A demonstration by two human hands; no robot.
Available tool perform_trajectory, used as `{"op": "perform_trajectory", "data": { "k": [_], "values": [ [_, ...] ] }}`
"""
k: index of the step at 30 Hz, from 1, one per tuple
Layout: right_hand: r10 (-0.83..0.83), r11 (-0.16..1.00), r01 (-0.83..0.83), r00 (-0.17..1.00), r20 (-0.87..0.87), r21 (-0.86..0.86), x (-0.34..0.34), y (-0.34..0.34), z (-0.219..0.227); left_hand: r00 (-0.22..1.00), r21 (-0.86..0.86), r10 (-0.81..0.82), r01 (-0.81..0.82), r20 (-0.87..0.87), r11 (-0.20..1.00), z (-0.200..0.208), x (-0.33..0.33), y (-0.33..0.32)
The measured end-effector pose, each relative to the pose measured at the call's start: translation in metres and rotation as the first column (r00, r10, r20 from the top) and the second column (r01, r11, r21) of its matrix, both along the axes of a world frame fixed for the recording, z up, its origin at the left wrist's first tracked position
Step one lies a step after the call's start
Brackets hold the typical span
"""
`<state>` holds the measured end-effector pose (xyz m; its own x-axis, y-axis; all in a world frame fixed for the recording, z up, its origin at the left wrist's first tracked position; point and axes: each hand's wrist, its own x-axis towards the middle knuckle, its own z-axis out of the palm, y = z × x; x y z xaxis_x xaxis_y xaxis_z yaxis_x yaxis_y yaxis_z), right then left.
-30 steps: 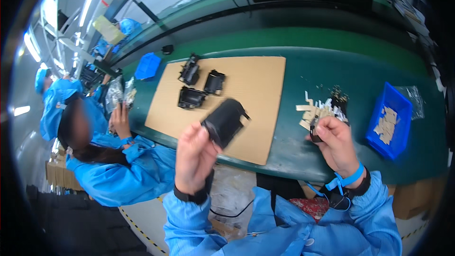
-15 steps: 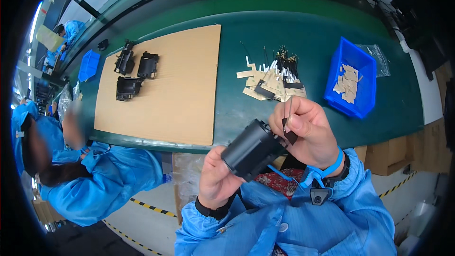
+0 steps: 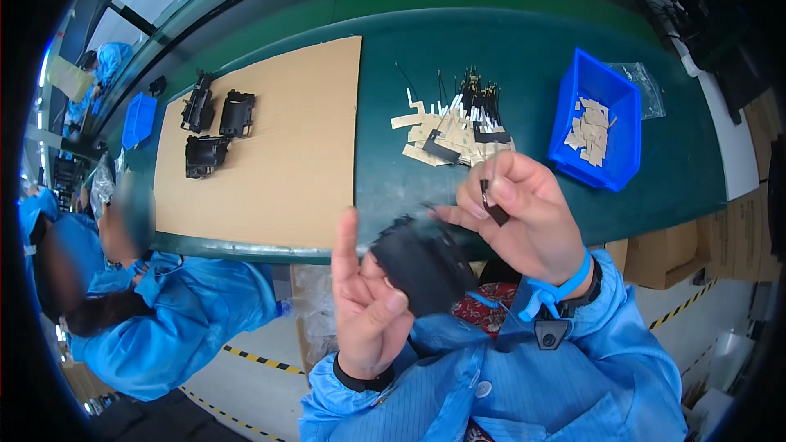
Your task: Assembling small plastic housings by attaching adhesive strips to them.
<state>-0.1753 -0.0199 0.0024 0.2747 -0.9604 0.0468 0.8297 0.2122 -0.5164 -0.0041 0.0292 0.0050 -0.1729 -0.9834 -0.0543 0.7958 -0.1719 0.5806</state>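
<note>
My left hand (image 3: 372, 307) grips a black plastic housing (image 3: 422, 266) between thumb and fingers, its index finger stretched upward. The housing is smeared by motion, so its details are hard to make out. Close to its far right side, my right hand (image 3: 528, 205) pinches a small flat black antenna piece (image 3: 496, 209) with a thin wire rising from it. Beyond my hands lies a pile of similar flat pieces (image 3: 434, 133) with tan backing and white strips. Their black cables (image 3: 479, 98) are bunched at the far side.
Three black housings (image 3: 236, 114) sit on a cardboard sheet (image 3: 286, 172) at left. A blue bin (image 3: 629, 147) at right holds tan paper scraps (image 3: 591, 133), with a clear plastic bag (image 3: 643, 86) behind it. A co-worker in blue (image 3: 188, 319) sits at my left.
The housing has turned in my left hand, and that index finger has lifted away from it. My right hand keeps the antenna piece. The whole view has shifted slightly.
</note>
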Motion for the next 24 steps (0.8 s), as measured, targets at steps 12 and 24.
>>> {"op": "perform_trajectory", "data": {
  "k": [12, 24],
  "values": [
    [-0.156, 0.948, 0.074, 0.956, -0.248, -0.309, 0.001, 0.008, -0.005, 0.958, -0.034, 0.127, -0.123, 0.257, 0.992, -0.017, -0.020, 0.003],
    [-0.024, 0.999, 0.013, 0.945, -0.326, -0.037, -0.003, 0.002, 0.003, 0.897, -0.074, 0.102, -0.077, 0.431, 0.994, -0.005, -0.014, 0.003]
  ]
}}
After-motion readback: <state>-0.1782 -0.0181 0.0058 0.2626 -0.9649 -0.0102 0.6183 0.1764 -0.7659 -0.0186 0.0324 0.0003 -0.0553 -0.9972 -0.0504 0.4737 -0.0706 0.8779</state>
